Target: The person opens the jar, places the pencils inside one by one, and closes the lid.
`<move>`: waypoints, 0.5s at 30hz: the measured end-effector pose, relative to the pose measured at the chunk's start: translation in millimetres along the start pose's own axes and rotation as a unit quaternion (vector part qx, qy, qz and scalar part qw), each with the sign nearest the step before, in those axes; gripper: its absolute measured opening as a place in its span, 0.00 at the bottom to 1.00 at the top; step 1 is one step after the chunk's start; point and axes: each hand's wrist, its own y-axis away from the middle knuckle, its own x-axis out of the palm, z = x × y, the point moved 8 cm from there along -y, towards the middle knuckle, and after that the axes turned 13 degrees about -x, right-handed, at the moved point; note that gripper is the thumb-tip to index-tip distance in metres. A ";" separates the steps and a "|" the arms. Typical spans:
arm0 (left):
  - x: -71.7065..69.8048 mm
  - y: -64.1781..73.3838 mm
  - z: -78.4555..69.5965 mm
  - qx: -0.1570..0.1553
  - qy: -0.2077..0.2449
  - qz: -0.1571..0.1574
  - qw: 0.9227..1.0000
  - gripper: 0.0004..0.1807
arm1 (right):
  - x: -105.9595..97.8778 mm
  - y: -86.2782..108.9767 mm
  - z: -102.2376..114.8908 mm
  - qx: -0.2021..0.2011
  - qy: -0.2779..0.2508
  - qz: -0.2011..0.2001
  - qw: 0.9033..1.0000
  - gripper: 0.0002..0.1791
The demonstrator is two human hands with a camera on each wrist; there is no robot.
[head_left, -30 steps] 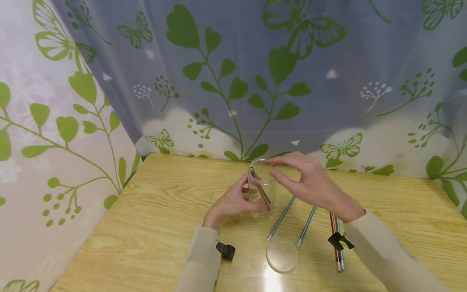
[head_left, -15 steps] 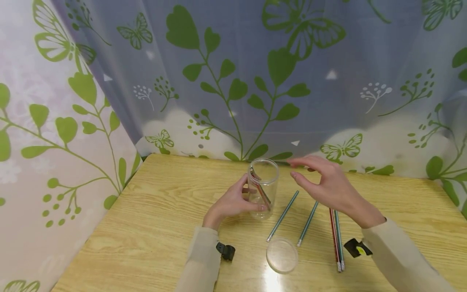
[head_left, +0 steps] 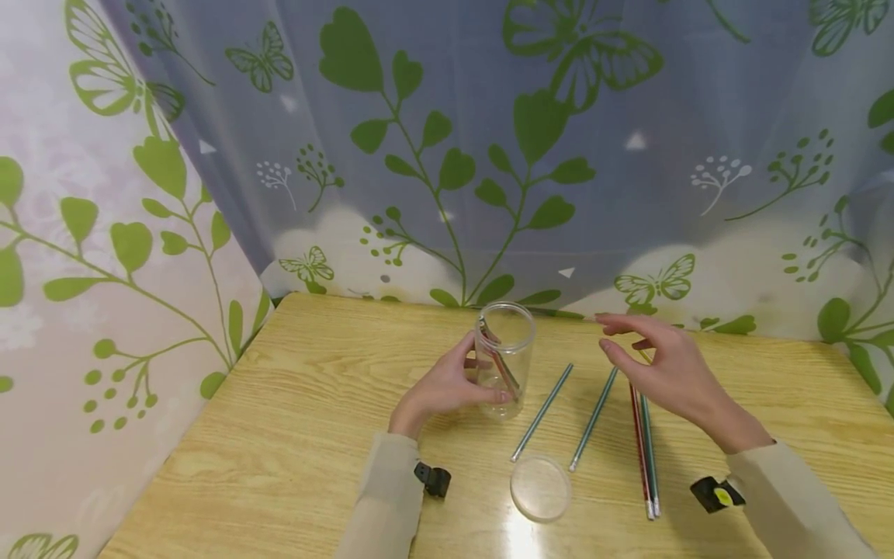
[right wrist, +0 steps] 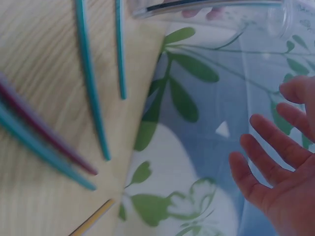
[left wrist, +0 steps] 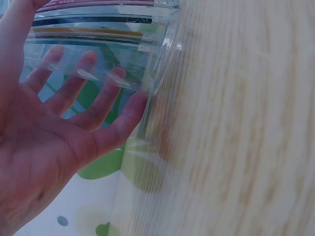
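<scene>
A clear plastic jar point(head_left: 518, 359) stands upright on the table without its lid. My left hand point(head_left: 445, 386) holds it low on its left side, thumb in front and fingers behind. Several pencils point(head_left: 504, 371) lean inside the jar; their eraser ends show in the left wrist view. To the right of the jar, my right hand point(head_left: 667, 373) hovers above the table with its fingers relaxed and nothing in them. Beneath and near it lie a red pencil point(head_left: 638, 450) and a teal pencil point(head_left: 650, 458) side by side. A yellow pencil point(right wrist: 93, 216) shows in the right wrist view.
Two more teal pencils point(head_left: 542, 411) lie apart between the jar and my right hand. A clear round lid point(head_left: 540, 488) rests flat in front of the jar. Behind the wooden table point(head_left: 300, 419) hangs a curtain point(head_left: 447, 233) with a leaf and butterfly print.
My right hand has moved right, from the jar's mouth to above the pencils. My left hand and the jar have stayed in place.
</scene>
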 end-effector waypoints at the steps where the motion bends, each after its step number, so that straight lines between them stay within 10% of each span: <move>1: 0.1 0.4 0.1 -0.001 0.001 0.001 1.000 0.39 | 0.0 3.2 -3.7 0.008 0.000 0.001 1.000 0.18; 15: -0.6 3.5 0.7 -0.003 -0.005 0.001 1.000 0.39 | -2.6 46.2 -51.3 0.080 0.002 0.008 0.997 0.19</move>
